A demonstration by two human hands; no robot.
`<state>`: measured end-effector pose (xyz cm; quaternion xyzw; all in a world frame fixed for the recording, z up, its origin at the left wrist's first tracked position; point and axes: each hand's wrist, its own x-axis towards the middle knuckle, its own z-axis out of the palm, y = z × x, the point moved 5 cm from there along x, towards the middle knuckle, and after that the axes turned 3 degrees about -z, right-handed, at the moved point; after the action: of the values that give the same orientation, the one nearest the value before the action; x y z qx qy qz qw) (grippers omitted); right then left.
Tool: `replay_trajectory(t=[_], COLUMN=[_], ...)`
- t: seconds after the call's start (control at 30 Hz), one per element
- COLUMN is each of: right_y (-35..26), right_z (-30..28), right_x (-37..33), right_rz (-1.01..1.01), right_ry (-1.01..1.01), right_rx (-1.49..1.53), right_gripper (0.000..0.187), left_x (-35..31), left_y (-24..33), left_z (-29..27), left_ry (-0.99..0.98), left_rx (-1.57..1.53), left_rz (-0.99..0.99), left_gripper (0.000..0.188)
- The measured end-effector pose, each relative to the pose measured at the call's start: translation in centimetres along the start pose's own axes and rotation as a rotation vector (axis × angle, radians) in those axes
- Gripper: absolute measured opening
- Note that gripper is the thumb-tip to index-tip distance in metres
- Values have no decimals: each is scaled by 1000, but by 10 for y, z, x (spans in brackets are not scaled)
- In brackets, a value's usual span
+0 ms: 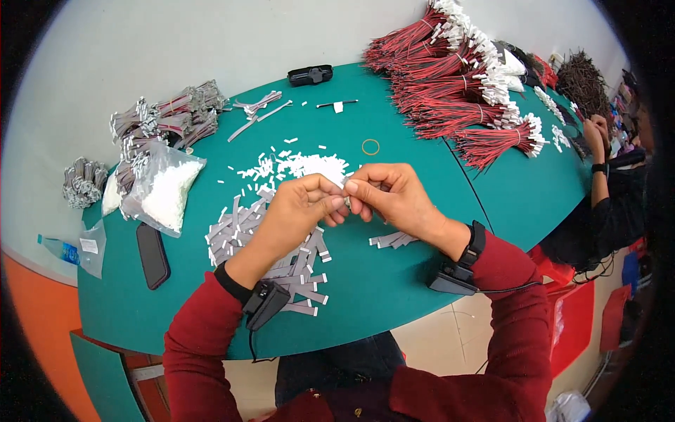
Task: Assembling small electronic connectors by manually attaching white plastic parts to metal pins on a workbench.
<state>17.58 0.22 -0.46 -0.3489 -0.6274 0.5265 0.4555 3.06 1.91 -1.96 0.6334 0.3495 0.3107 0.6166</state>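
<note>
My left hand [299, 209] and my right hand [398, 199] meet above the middle of the green table, fingertips pinched together. Whatever they hold between them is small and mostly hidden by the fingers. Just beyond the hands lies a heap of small white plastic pieces [309, 164], some scattered to its left. Short grey flat cables with white ends [232, 224] are spread under and left of my left hand. A smaller group of the same grey cables [394, 240] lies below my right hand. A rubber band [370, 147] rests beyond the right hand.
Bundled red-black wires with white connectors [450, 84] fill the back right. At left are grey cable bundles [169, 116], a bag of white pieces [167, 188], a phone [152, 256] and a plastic bottle [60, 249]. Another person's hand [596, 137] is at far right.
</note>
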Motion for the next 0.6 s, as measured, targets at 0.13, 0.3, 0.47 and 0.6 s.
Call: replay_trajectory(t=[0.13, 0.3, 0.47, 0.6], right_y=[-2, -3, -4, -6], right_z=[1, -1, 0, 1], right_x=[1, 1, 1, 0], right_rz=[-18, -24, -49, -29], right_ry=[-9, 17, 29, 9], right_rx=[28, 57, 70, 49], right_gripper=[19, 19, 19, 19], left_x=[-2, -3, -4, -3], left_y=[-1, 0, 4, 2], left_z=[0, -1, 0, -2], left_ry=[-22, -20, -10, -13], left_rx=[-197, -407, -381, -382], left_rz=[-42, -78, -82, -57], left_gripper=[14, 14, 14, 15])
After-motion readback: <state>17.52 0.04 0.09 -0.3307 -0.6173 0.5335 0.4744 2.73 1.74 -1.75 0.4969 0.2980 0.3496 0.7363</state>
